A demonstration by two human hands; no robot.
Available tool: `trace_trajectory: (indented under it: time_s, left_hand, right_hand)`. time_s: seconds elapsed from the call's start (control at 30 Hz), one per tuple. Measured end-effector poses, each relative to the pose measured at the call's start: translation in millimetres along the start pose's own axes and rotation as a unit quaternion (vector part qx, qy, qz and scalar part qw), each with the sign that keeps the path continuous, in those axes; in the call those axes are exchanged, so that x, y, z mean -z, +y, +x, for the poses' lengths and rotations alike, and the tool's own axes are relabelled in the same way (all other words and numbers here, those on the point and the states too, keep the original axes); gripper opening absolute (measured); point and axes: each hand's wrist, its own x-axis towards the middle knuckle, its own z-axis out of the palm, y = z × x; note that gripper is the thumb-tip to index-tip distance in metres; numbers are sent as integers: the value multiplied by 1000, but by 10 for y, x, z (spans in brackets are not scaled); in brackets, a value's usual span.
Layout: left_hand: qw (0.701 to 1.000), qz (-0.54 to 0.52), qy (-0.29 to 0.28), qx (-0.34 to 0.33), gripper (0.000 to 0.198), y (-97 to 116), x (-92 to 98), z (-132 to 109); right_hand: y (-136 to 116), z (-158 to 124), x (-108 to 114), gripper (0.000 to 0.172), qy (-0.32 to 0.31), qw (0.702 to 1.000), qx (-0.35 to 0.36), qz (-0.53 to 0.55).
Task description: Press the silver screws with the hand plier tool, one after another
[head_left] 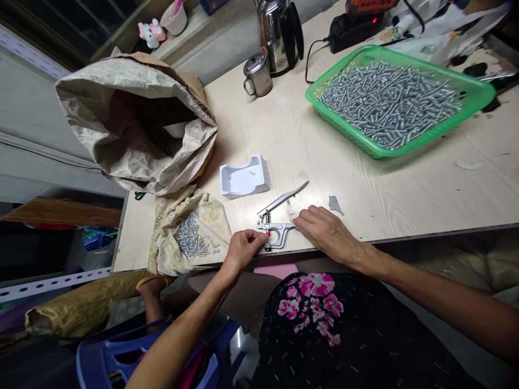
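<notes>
A pair of silver snap-fastener pliers (279,231) lies at the table's front edge, its long upper lever raised and apart from the lower handle. My left hand (246,246) is closed in a pinch at the jaws, beside a small red part. Whatever the fingertips hold there is too small to make out. The fingers of my right hand (326,229) are curled around the end of the lower handle. Left of my left hand, several small silver metal pieces (191,237) lie on a patterned cloth (217,216).
Behind the pliers stands a white open box (245,181) with a few small pieces inside. A large paper sack (133,86) gapes at the left. A green basket (377,154) full of silver metal pieces is at the right. A metal mug (259,78) and a kettle (275,38) stand behind.
</notes>
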Motion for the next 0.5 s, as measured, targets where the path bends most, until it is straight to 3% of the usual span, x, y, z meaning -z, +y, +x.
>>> trace_trajectory:
  time_s: [0.1, 0.3, 0.5]
  left_hand:
    - [1000, 7, -13, 10, 48, 11, -14, -4]
    - [998, 48, 35, -9, 39, 19, -68, -52]
    - [997, 77, -26, -5, 42, 80, 6, -17]
  right_hand:
    - [-1, -7, -9, 21, -1, 1000, 0, 8]
    - [1, -22, -32, 22, -6, 1000, -9, 22]
    - [-1, -19, -17, 21, -5, 1000, -7, 20]
